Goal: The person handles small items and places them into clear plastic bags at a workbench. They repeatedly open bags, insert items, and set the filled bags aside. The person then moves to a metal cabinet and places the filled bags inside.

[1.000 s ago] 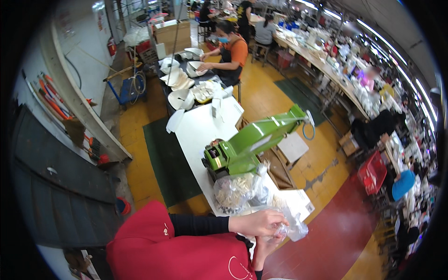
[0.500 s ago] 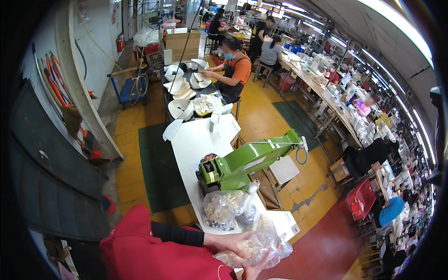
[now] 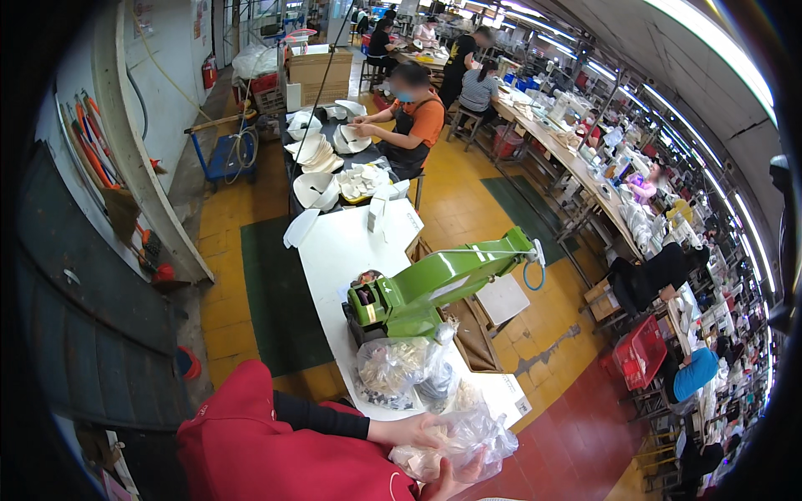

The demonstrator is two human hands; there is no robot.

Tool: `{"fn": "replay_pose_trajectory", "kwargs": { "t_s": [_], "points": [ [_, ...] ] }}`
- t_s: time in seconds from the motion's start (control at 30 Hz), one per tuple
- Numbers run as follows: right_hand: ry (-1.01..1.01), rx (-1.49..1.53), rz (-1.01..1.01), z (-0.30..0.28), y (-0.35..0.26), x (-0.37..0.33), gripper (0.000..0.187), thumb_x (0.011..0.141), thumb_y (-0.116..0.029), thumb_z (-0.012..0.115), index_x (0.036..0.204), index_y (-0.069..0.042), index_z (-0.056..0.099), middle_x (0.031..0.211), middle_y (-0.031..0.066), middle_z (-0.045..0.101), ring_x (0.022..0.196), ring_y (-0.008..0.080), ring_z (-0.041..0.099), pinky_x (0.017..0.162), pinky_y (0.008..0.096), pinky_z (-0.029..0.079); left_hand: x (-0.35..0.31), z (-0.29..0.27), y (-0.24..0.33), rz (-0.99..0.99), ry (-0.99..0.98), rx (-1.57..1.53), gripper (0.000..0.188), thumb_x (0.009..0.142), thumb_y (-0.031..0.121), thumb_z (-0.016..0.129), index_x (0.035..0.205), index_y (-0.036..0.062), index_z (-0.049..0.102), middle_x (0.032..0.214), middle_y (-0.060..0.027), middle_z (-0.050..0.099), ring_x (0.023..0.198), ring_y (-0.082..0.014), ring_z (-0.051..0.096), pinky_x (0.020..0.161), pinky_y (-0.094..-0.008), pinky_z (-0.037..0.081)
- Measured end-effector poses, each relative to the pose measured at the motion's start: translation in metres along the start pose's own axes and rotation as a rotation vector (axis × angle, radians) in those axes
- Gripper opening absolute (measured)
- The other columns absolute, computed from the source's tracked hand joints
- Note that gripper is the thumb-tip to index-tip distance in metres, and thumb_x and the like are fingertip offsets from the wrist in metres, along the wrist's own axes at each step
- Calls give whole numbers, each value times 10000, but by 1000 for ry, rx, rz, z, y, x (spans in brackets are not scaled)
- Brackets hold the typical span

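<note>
Hands first: the left hand (image 3: 418,432) lies curled over a clear plastic bag (image 3: 464,442) of pale pieces, the right hand (image 3: 455,482) cups it from beneath, at the near end of the white surface (image 3: 334,250). Behind stands a green machine (image 3: 434,288), then another filled bag (image 3: 393,363). Judging by the thin film, a loose grip could let the bag sag and spill.

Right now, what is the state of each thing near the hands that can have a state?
Left hand: gripping the clear plastic bag.
Right hand: supporting the bag from below.
Clear plastic bag: filled, lifted off the white table.
Green machine: standing on the table, untouched.
</note>
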State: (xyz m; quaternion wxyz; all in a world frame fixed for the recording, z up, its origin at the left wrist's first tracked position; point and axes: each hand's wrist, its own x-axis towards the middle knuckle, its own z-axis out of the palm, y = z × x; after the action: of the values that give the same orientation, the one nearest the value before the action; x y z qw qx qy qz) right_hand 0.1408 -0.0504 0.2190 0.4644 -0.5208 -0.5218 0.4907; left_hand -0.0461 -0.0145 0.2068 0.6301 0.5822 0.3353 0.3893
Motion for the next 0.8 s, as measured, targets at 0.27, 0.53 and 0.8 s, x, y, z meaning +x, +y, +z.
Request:
{"fn": "replay_pose_trajectory", "kwargs": {
  "t_s": [0.27, 0.53, 0.8],
  "points": [
    [57, 4, -30, 8, 2, -10, 1079, 561, -251, 887, 1435, 7, 309, 1379, 217, 413, 1292, 352, 360, 1060, 510, 286, 1, 5, -1, 88, -52, -60, 389, 870, 184, 613, 1199, -19, 571, 1032, -110, 662, 934, -133, 572, 859, -296, 453],
    [-63, -165, -107, 3, -9, -9, 1102, 559, -267, 900, 1435, 25, 298, 1356, 209, 446, 1276, 343, 381, 1047, 502, 299, 3, -12, 36, -139, -276, -517, 684, 851, 199, 684, 1438, 45, 369, 1418, -162, 412, 1259, -204, 413, 1054, -317, 326],
    [-166, -349, -301, 15, -18, 4, 1102, 570, -258, 905, 1439, 32, 293, 1299, 182, 508, 1192, 286, 477, 986, 433, 389, 6, 7, -17, 42, -189, -49, 524, 799, 212, 718, 1236, 7, 515, 1213, -140, 577, 1134, -181, 511, 963, -352, 409]
  ]
}}
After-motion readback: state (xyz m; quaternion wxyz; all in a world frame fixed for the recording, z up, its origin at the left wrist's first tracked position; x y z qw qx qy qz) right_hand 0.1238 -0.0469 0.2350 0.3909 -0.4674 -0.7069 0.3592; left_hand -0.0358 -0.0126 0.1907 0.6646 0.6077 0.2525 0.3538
